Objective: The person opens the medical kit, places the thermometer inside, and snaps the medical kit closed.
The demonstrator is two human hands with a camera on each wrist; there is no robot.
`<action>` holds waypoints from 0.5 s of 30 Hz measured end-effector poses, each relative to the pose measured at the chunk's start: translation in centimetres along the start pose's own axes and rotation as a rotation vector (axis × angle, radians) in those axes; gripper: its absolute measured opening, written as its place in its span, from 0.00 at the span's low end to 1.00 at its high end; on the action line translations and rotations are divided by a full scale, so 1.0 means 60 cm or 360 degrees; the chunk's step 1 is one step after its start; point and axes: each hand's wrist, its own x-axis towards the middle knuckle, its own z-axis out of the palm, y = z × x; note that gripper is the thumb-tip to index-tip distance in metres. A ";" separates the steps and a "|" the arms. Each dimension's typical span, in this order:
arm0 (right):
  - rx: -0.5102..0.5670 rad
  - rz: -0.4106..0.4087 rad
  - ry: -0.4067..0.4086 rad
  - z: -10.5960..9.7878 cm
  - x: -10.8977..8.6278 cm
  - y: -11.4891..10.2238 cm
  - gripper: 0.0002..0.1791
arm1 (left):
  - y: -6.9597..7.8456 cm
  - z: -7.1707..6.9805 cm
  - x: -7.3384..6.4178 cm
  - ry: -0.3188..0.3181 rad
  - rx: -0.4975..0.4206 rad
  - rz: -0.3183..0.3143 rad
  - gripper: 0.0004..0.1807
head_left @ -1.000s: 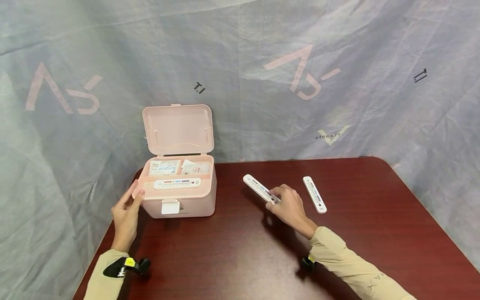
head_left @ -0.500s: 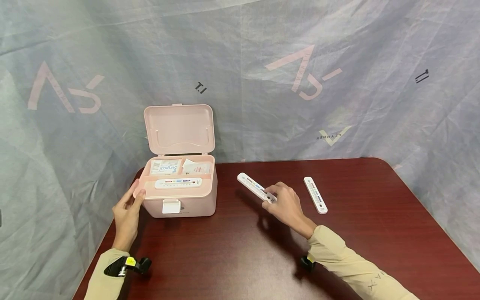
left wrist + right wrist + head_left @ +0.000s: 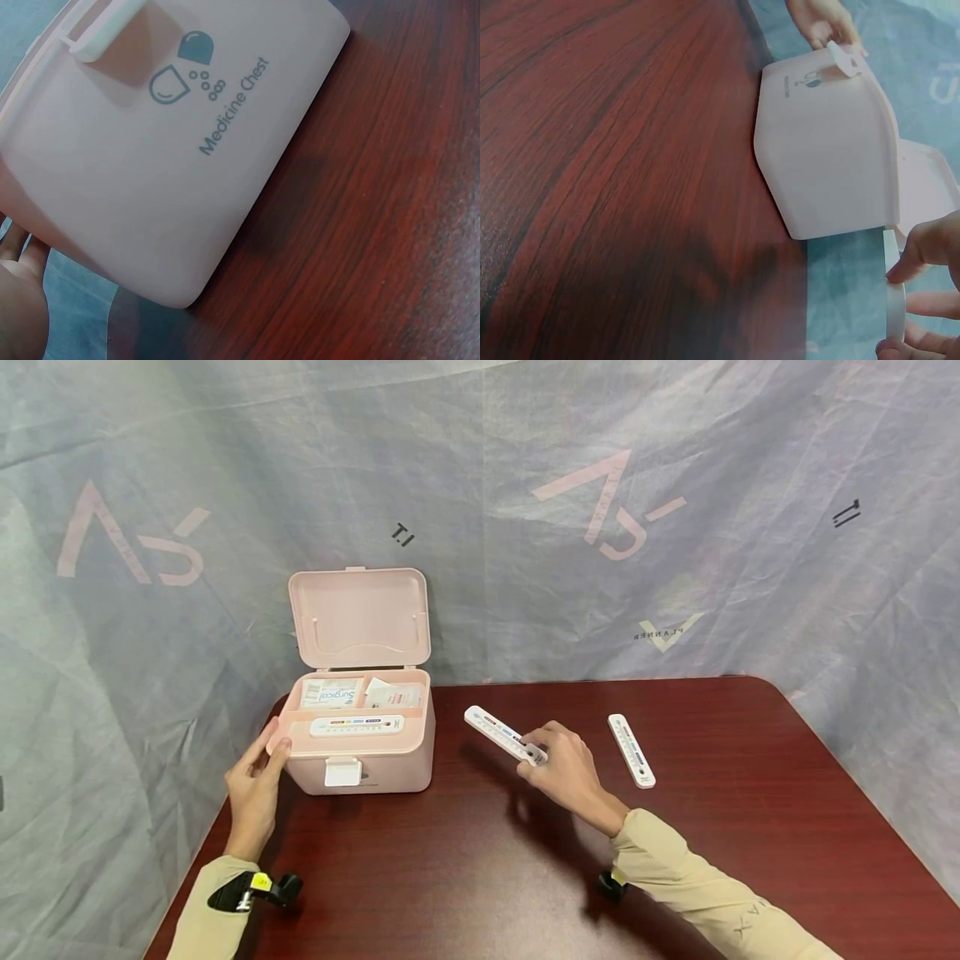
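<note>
A pink medicine chest (image 3: 360,768) stands on the table with its lid raised. My left hand (image 3: 252,793) holds its front left corner, thumb at the front rim and fingers along the side; in the left wrist view only part of that hand (image 3: 22,300) shows. My right hand (image 3: 566,768) pinches one end of a white wall thermometer (image 3: 495,731) above the table, its far end pointing to the chest. In the right wrist view, the held thermometer (image 3: 894,300) appears edge-on between thumb and fingers. Another white thermometer (image 3: 356,726) lies across the chest's front compartment.
A third thermometer (image 3: 632,750) lies on the dark red table (image 3: 450,877), to the right of my right hand. Packets (image 3: 330,693) fill the chest's rear compartments. The raised lid (image 3: 360,618) stands before a grey cloth backdrop (image 3: 495,568).
My right hand has moved slightly left with the thermometer, bringing its far end closer to the chest. My left hand has stayed at the chest's corner.
</note>
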 end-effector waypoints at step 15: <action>0.0043 -0.0048 -0.0006 0.001 0.004 -0.011 0.16 | 0.002 0.001 -0.001 -0.0012 -0.0046 0.0031 0.24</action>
